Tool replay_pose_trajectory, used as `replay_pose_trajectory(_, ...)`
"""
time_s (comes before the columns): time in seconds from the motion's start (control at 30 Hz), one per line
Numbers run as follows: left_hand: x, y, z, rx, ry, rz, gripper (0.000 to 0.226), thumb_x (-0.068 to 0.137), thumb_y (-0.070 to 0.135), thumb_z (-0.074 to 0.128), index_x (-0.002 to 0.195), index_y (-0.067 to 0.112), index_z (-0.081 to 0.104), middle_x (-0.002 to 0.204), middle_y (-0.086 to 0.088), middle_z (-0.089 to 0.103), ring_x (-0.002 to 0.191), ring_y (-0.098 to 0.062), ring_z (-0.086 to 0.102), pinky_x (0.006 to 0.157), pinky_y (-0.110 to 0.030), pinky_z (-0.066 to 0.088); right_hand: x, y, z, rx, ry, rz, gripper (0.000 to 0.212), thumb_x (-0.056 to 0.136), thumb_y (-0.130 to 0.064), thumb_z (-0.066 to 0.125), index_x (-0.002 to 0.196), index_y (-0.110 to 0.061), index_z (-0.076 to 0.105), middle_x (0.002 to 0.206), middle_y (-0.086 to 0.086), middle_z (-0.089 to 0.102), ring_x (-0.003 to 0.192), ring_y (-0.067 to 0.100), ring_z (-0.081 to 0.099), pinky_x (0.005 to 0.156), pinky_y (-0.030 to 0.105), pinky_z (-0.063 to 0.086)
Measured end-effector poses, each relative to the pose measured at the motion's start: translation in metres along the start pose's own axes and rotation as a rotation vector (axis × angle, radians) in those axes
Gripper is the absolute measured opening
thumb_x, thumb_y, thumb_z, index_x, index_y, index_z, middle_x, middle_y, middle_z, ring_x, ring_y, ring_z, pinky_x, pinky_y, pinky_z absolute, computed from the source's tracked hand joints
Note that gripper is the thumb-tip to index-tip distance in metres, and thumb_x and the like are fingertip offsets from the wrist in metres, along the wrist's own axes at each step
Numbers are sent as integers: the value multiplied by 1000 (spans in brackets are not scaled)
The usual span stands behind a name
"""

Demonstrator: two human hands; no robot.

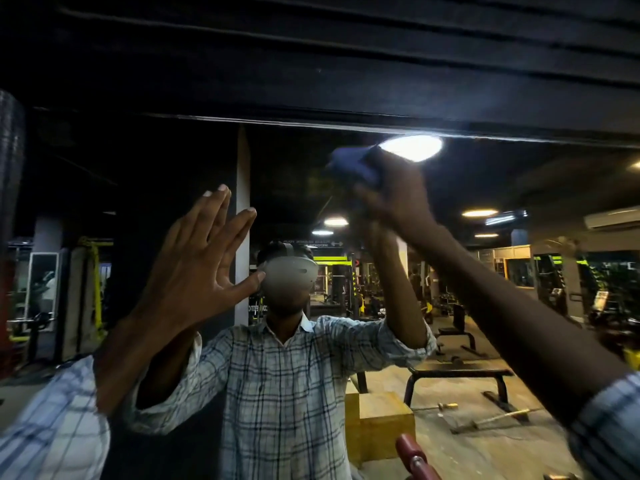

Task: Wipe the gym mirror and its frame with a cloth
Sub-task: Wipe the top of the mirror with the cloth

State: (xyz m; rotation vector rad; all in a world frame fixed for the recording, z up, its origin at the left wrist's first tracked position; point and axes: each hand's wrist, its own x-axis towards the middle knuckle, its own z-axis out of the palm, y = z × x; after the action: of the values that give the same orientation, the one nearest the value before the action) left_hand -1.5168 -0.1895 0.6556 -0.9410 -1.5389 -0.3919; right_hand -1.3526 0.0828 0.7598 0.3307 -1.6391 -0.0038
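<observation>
While wiping high on the mirror, just under the top frame, with the blue cloth clenched in the right hand (blurred): press evenly, overlap strokes, brace with the left hand, fingers spread wide.

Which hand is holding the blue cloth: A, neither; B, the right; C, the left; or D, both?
B: the right hand grips the blue cloth up near the top edge of the mirror, while the left hand is open with fingers spread.
</observation>
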Motion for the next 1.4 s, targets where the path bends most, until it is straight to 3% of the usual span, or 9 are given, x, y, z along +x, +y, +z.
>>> replay_pose_trajectory(0.1, -1, -2, 1, -10, 8, 6, 98, 80, 76, 49, 163, 26, 30, 174, -9, 7, 160, -31, 11, 119, -60, 27, -5, -21, 0, -19, -297, -231, 29, 85, -32, 65, 100, -6, 66, 94, 6, 67, 82, 19, 64, 73, 42, 54)
replay_pose_trajectory(0.27, -9, -6, -1, -29, -5, 4, 95, 83, 75, 47, 163, 26, 30, 174, -7, 5, 160, -29, 9, 120, -57, 25, -7, -1, -10, 22, 55, 56, 28, 90, -32, 65, 99, -6, 63, 91, 6, 63, 80, 22, 61, 71, 50, 53)
replay_pose_trajectory(0.43, -15, -12, -3, -33, -5, 6, 95, 83, 74, 47, 163, 26, 30, 174, -6, 5, 160, -27, 9, 120, -57, 26, -77, -44, 14, 48, -500, -224, 22, 86, -25, 75, 103, -17, 65, 99, -8, 63, 83, 7, 60, 72, 29, 51)
replay_pose_trajectory(0.63, -16, -8, -6, -28, -44, -22, 96, 82, 76, 46, 164, 30, 25, 175, -3, -1, 161, -25, 2, 122, -57, 23, -79, -23, -1, 59, 98, 169, 13, 85, -27, 65, 92, -17, 61, 85, -11, 58, 78, -2, 55, 68, 16, 45)
replay_pose_trajectory(0.8, -14, -11, -10, 6, -73, -4, 98, 82, 77, 47, 164, 30, 25, 175, -4, -1, 161, -28, 5, 121, -59, 25, -82, -42, 15, 65, -390, -96, 22, 83, -26, 76, 100, -18, 66, 93, -10, 64, 80, 3, 60, 71, 25, 50)
replay_pose_trajectory(0.97, -10, -11, -13, 12, -91, -17, 100, 78, 79, 49, 163, 31, 26, 174, -3, -1, 160, -31, 9, 119, -62, 29, -53, -24, -1, 67, 112, 174, 19, 84, -17, 72, 93, -25, 57, 83, -17, 51, 75, -8, 52, 68, 8, 38)
replay_pose_trajectory(1.1, -9, -10, -12, 19, -84, -25, 101, 77, 78, 50, 162, 28, 30, 174, -4, 1, 159, -32, 11, 118, -61, 28, -67, -45, 24, 75, -318, -96, 23, 79, -23, 77, 99, -20, 66, 92, -9, 63, 77, 4, 59, 69, 28, 52)
replay_pose_trajectory(1.3, -8, -7, -12, 6, -95, -40, 101, 76, 79, 49, 161, 27, 32, 174, -4, 0, 160, -32, 9, 118, -63, 27, -35, -26, 16, 105, 152, 195, 12, 87, -22, 70, 96, -19, 61, 91, -6, 60, 81, 7, 58, 75, 22, 50)
replay_pose_trajectory(1.4, -8, -8, -13, -3, -94, -46, 103, 75, 79, 51, 161, 28, 32, 174, -3, 0, 160, -31, 7, 117, -61, 26, -50, -59, 39, 126, -212, -90, 20, 79, -23, 73, 97, -16, 67, 90, -8, 62, 79, 5, 56, 69, 27, 49)
